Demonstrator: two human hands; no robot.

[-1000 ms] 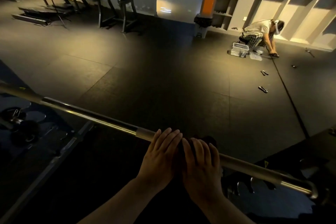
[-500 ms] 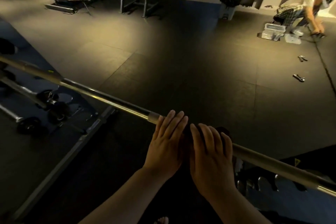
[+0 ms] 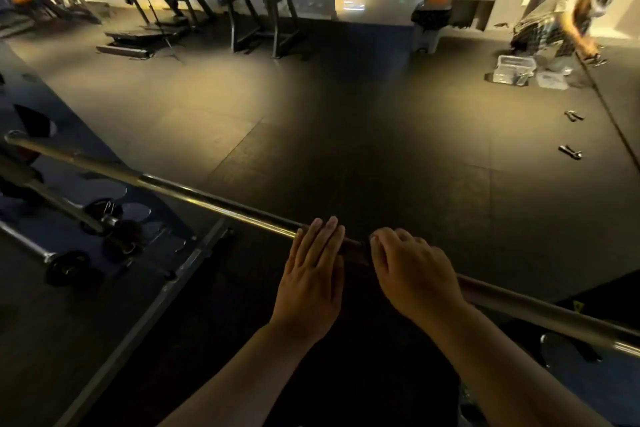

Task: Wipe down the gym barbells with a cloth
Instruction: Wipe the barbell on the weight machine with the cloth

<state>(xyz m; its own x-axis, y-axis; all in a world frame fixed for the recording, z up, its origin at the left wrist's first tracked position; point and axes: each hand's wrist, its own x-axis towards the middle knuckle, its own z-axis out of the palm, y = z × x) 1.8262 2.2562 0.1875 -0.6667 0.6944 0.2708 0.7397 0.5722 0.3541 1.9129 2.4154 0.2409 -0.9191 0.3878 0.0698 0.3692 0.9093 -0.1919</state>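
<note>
Barbell (image 3: pixel 214 199) runs left-far to right-near, left hand (image 3: pixel 311 282) flat and open, right hand (image 3: pixel 414 279) curled over a dark cloth (image 3: pixel 356 251), I think; better to press firmly, wiping in long overlapping strokes.

Two bare forearms reach forward from the near edge, the left hand (image 3: pixel 311 282) lying flat, palm down with fingers straight and held together, and the right hand (image 3: pixel 414 276) just beside it on the right, palm down with fingers curled downward, knuckles raised.
</note>
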